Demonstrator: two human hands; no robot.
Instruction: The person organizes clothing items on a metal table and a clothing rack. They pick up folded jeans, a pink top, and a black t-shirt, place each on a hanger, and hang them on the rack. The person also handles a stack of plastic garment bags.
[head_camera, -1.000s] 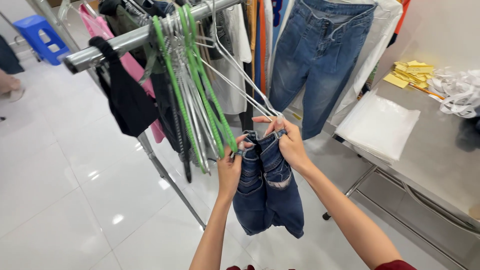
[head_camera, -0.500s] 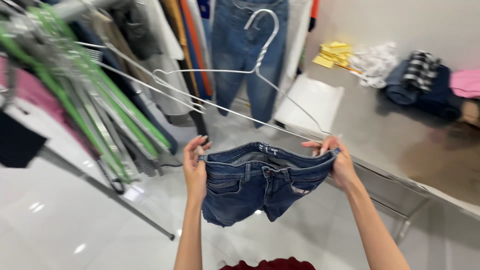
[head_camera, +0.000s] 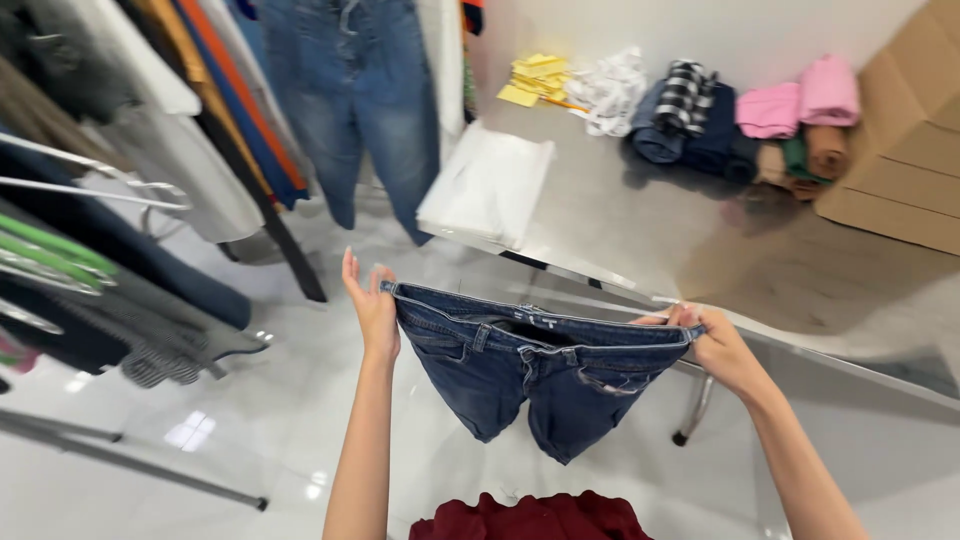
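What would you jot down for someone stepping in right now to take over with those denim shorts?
Left hand: grips the left end of the shorts' waistband.
Right hand: pinches the right end.
Shorts: stretched flat between both hands, legs hanging, in the air beside the steel table, not touching it.
On the table: a white bag, yellow papers, folded clothes, cardboard boxes.
Rack of hung clothes to the left.
Done: shorts are off any hanger and spread open.
Left: they are not yet laid down or folded.

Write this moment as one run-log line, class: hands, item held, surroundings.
left hand: grips waistband end | right hand: grips other end | denim shorts: stretched between hands, above floor | steel table: ahead, folded clothes on it
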